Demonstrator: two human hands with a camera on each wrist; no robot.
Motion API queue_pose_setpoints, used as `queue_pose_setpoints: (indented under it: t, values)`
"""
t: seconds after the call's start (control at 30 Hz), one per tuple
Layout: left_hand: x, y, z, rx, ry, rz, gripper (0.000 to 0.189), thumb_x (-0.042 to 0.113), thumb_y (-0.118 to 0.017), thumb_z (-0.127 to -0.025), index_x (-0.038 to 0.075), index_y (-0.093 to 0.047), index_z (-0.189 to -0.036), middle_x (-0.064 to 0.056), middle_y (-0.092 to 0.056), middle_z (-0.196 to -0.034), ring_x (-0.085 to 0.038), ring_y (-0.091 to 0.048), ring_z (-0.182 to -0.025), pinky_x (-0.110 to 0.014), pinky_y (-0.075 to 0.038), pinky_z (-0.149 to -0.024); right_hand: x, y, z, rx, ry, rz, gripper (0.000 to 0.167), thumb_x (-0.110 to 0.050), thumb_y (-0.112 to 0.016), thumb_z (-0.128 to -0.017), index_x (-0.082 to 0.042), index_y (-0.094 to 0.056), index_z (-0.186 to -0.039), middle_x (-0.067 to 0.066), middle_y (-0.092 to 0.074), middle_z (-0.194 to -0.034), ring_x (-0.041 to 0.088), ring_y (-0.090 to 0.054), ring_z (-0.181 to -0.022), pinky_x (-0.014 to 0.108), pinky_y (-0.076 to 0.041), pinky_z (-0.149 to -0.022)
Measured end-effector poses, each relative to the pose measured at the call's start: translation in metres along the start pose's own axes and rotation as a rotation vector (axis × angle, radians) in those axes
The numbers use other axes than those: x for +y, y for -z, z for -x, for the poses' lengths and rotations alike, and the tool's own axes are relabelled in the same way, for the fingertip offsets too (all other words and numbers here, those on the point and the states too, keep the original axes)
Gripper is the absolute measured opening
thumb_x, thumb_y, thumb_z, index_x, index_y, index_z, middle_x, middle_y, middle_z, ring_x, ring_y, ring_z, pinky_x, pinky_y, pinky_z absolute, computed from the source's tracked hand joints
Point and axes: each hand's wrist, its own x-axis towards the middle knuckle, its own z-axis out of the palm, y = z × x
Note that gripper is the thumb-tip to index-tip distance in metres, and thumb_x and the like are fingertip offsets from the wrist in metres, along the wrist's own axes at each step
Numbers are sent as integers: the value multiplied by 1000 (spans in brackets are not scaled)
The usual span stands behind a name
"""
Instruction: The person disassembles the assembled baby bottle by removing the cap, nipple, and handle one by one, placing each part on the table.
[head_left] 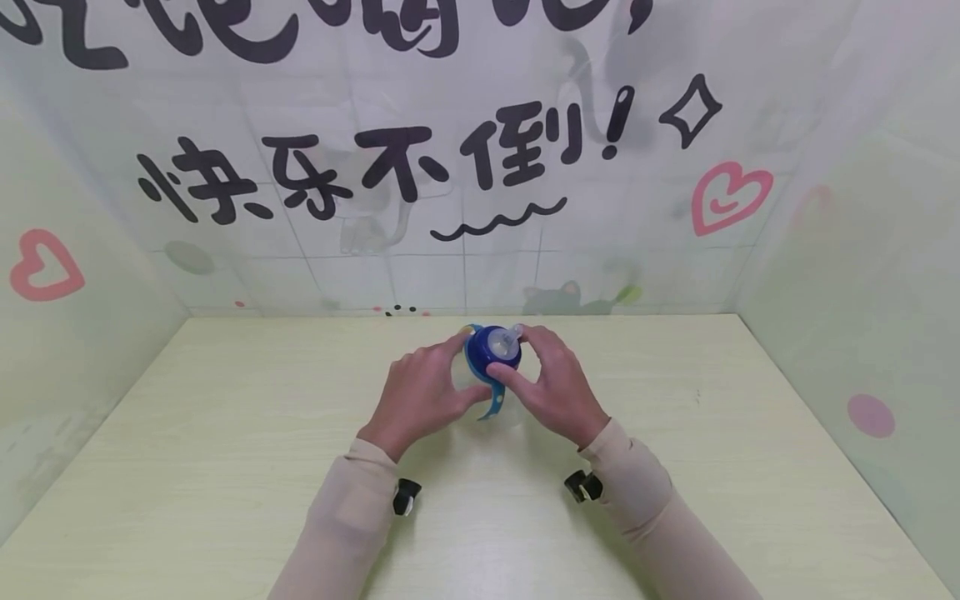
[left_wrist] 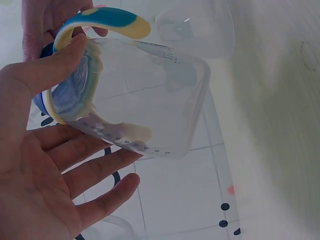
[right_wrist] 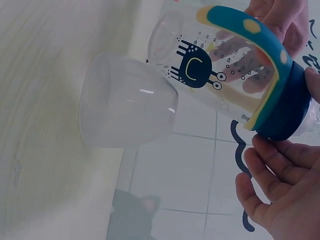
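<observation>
A clear baby bottle [right_wrist: 200,70] with a dark monster print is held tilted above the table by both hands. Its dark blue collar [head_left: 480,357] carries a clear teat [head_left: 504,342], and blue-and-yellow handles [right_wrist: 235,22] curve down its sides. My left hand [head_left: 423,392] grips the bottle just below the collar, thumb at a handle, other fingers spread along the far side. With thumb and fingers my right hand [head_left: 558,387] pinches the collar around the teat. Beside the bottle, a translucent cap [right_wrist: 130,102] stands on the table.
The pale wooden table [head_left: 225,467] is bordered by a printed back wall [head_left: 405,275] and side walls. Each forearm wears a small black wrist device, the left device [head_left: 406,497] and the right device [head_left: 582,486].
</observation>
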Motion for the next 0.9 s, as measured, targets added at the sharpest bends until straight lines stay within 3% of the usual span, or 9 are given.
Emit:
queue_pose_setpoints:
  t: [0.43, 0.9]
  values:
    - [0, 1, -2, 28, -44, 0, 81, 48, -82, -78, 6, -54, -142, -13, -72, -111, -28, -68, -87, -46, -55, -76, 0, 3, 0, 10, 87, 60, 47, -29, -73, -92, -1, -58, -127, 12, -63, -120, 26, -56, -115, 47, -46, -99]
    - [-7, -2, 0, 68, -102, -6, 81, 49, -82, -78, 6, -55, -142, -13, -73, -110, -24, -66, -78, -42, -54, -69, -2, 6, -1, -3, 191, 123, 49, -27, -73, -91, 1, -55, -127, 13, -62, -121, 28, -53, -119, 49, -42, -102]
